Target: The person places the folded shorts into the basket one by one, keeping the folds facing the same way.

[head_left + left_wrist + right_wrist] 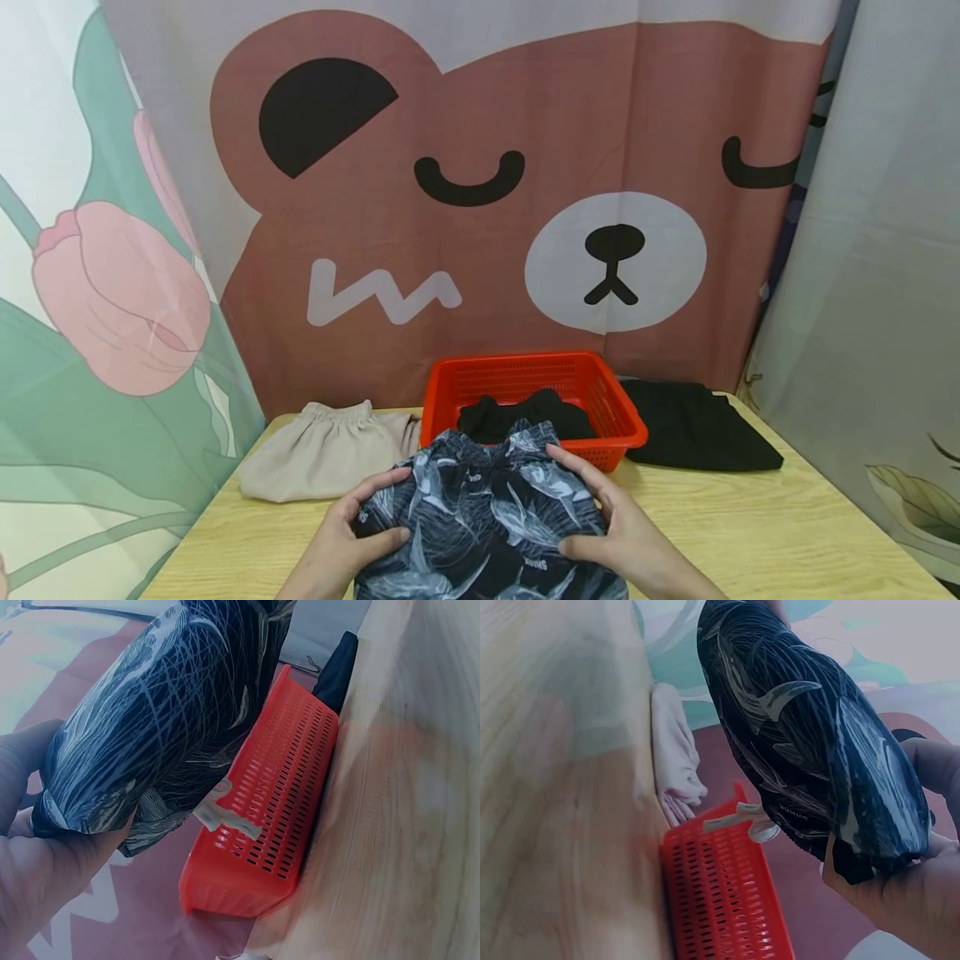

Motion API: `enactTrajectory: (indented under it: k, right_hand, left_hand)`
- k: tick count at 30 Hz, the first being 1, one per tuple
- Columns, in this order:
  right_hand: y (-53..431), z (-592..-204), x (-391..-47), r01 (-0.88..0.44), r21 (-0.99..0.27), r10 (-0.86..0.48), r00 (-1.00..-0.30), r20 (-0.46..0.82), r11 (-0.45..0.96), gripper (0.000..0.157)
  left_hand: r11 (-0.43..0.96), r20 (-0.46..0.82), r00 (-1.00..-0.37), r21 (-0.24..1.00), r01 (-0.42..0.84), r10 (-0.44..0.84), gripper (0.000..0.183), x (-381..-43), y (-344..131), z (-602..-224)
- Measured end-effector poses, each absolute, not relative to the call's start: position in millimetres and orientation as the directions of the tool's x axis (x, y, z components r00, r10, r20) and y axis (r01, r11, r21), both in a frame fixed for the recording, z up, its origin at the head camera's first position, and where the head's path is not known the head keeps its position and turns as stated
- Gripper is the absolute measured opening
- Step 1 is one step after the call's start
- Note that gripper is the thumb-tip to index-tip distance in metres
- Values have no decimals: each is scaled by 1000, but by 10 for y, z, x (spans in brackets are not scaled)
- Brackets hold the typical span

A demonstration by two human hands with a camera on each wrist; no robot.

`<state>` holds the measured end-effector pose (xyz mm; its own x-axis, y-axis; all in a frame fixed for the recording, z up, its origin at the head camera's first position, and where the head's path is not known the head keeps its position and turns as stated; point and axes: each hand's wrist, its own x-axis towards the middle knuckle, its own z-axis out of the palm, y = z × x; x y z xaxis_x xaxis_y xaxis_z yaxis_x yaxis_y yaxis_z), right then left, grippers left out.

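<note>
Dark blue-grey patterned shorts (pixel 480 517), folded into a bundle with a gathered waistband, hang over the near side of the table. My left hand (pixel 341 533) grips their left edge, thumb on the near face and fingers behind. At the opposite edge my right hand (pixel 637 542) holds them the same way. The left wrist view shows a pale drawstring (pixel 229 819) dangling from the underside of the bundle. From the right wrist, the folded cloth (pixel 810 735) looks thick, raised above the tabletop.
Behind the shorts stands a red perforated basket (pixel 630 429) with black cloth (pixel 551 412) inside. Folded beige bottoms (pixel 315 458) with an elastic waist lie left of it, a folded black garment (pixel 697 425) right. A bear-print curtain (pixel 375 225) hangs behind the wooden table (pixel 720 508).
</note>
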<state>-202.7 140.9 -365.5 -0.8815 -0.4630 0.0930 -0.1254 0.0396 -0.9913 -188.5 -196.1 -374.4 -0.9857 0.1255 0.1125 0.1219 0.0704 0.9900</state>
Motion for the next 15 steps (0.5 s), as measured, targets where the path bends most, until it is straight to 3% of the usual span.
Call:
enactTrajectory:
  k: [15]
  right_hand:
    - [1489, -3526, -2196, -208, -978, -436, -882, 179, 19, 90]
  left_hand:
    - [-50, 189, -971, 982, 184, 144, 67, -2040, -1851, -3644]
